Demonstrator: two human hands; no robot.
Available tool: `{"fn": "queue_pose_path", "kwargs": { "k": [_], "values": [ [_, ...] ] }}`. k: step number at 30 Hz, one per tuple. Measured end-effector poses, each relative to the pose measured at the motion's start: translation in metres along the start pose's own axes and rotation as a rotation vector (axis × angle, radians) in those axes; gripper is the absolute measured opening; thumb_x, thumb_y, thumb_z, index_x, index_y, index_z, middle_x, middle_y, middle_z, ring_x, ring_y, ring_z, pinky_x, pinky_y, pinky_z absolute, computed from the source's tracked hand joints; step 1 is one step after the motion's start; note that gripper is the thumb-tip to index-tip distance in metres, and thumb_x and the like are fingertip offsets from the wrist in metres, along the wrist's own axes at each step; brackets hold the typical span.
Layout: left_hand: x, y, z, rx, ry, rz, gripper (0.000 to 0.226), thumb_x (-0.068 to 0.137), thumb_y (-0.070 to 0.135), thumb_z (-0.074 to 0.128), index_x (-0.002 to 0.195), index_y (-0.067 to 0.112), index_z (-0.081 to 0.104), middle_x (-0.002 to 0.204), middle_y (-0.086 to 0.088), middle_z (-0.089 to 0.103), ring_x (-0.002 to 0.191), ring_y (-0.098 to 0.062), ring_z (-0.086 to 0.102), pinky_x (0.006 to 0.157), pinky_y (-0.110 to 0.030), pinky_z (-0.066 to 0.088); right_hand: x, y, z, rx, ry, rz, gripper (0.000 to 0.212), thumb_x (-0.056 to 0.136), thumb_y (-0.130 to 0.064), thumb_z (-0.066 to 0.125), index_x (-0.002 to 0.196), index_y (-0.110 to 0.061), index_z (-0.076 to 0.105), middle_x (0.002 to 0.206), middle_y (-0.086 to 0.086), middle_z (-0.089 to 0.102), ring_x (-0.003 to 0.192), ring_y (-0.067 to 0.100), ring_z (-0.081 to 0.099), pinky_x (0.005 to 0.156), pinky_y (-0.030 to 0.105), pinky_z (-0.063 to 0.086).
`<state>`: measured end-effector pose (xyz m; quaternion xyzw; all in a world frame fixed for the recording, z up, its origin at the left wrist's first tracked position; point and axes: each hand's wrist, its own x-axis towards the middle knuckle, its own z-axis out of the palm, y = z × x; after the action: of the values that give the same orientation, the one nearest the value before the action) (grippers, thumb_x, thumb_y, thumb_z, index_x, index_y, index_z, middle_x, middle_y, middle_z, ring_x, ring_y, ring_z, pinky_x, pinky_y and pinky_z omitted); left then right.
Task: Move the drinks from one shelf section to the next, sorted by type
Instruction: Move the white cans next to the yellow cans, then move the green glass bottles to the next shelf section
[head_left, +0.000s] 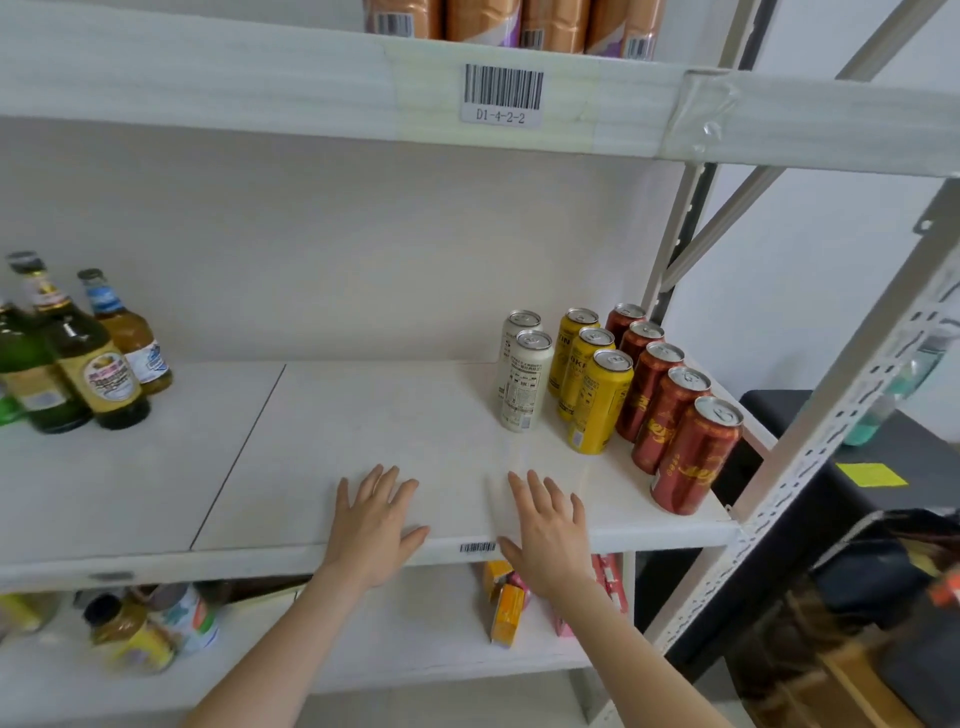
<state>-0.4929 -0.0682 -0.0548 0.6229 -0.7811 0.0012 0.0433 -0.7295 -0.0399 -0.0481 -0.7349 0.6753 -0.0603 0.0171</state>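
left grip (371, 525): released, fingers straight and spread, palm down on the front edge of the middle shelf (363, 415), holding nothing.
right grip (545, 535): likewise released, palm down, fingers spread, just beside the left one, not touching it. Small barcode sticker (477, 547) on the shelf lip between the 2.

Drinks on that shelf, right section, all upright, in 3 front-to-back rows: 2 white cans (524, 374), then 3 yellow cans (597, 395), then 5 red cans (675, 415) along the right edge, back end by the upright post (675, 249). Rows just beside each other; front red can close to the shelf lip. Both grips apart from the cans, on bare board to their left.

Left section of the same shelf, past the board seam: glass bottles (78, 358), at least 3, upright, clustered at far left; 1 green, others amber with labels.

Shelf above: orange cans (519, 21), only lower parts in view; barcode label (503, 93) reading D1-4-2-2 on its front rail.

Shelf below: orange and pink cartons (506, 613) under the right grip; blurred bottles (140, 629) at left, types unclear.

Off-rack right: yellow note (872, 474) on a dark surface.
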Motion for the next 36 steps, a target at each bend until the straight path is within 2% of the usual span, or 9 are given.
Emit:
{"fn": "queue_pose_path", "kwargs": {
  "k": [8, 12, 17, 27, 30, 36],
  "values": [
    [-0.096, -0.015, -0.002, 0.041, -0.035, 0.003, 0.063, 0.098, 0.058, 0.037, 0.152, 0.027, 0.026, 0.165, -0.005, 0.013, 0.152, -0.025, 0.005, 0.120, -0.054, 0.009, -0.067, -0.046, 0.012, -0.015, 0.014, -0.037, 0.075, 0.097, -0.049, 0.043, 0.155, -0.024, 0.003, 0.164, 0.006, 0.010, 0.150, 0.027, 0.008, 0.118, 0.053, 0.005],
    [-0.141, -0.034, -0.003, 0.063, -0.025, -0.025, 0.064, 0.096, 0.059, 0.038, 0.150, 0.027, 0.028, 0.163, -0.004, 0.018, 0.152, -0.025, 0.009, 0.120, -0.053, 0.011, -0.090, -0.082, 0.017, -0.011, 0.025, -0.071, 0.080, 0.093, -0.051, 0.048, 0.155, -0.023, 0.005, 0.163, 0.005, 0.013, 0.150, 0.026, 0.009, 0.119, 0.053, 0.007],
    [-0.182, -0.068, -0.010, 0.062, -0.032, -0.087, 0.064, 0.096, 0.058, 0.040, 0.150, 0.026, 0.029, 0.164, -0.006, 0.018, 0.152, -0.025, 0.008, 0.120, -0.055, 0.008, -0.107, -0.136, 0.013, -0.039, 0.011, -0.121, 0.079, 0.096, -0.052, 0.043, 0.156, -0.024, 0.000, 0.164, 0.006, 0.007, 0.150, 0.027, 0.006, 0.119, 0.052, 0.004],
    [-0.243, -0.207, -0.041, 0.106, -0.019, -0.119, 0.064, 0.097, 0.058, 0.037, 0.151, 0.026, 0.026, 0.164, -0.006, 0.017, 0.152, -0.025, 0.008, 0.121, -0.054, 0.007, -0.118, -0.293, 0.019, -0.017, 0.037, -0.157, 0.081, 0.095, -0.054, 0.044, 0.155, -0.024, -0.002, 0.164, 0.006, 0.006, 0.150, 0.026, 0.007, 0.118, 0.053, 0.009],
    [-0.259, -0.256, -0.049, 0.113, 0.002, -0.116, 0.062, 0.096, 0.057, 0.039, 0.149, 0.025, 0.030, 0.162, -0.006, 0.021, 0.151, -0.025, 0.012, 0.119, -0.053, 0.011, -0.116, -0.343, 0.022, -0.004, 0.038, -0.155, 0.081, 0.096, -0.053, 0.044, 0.156, -0.024, -0.002, 0.164, 0.006, 0.006, 0.151, 0.025, 0.006, 0.119, 0.053, 0.008],
    [-0.279, -0.341, -0.058, 0.088, -0.014, -0.160, 0.066, 0.096, 0.057, 0.042, 0.152, 0.026, 0.026, 0.164, -0.006, 0.016, 0.152, -0.025, 0.007, 0.120, -0.056, 0.008, -0.100, -0.428, 0.029, 0.017, 0.027, -0.173, 0.080, 0.096, -0.054, 0.042, 0.155, -0.024, -0.003, 0.164, 0.005, 0.004, 0.151, 0.026, 0.004, 0.119, 0.053, 0.005]
  ]
}}
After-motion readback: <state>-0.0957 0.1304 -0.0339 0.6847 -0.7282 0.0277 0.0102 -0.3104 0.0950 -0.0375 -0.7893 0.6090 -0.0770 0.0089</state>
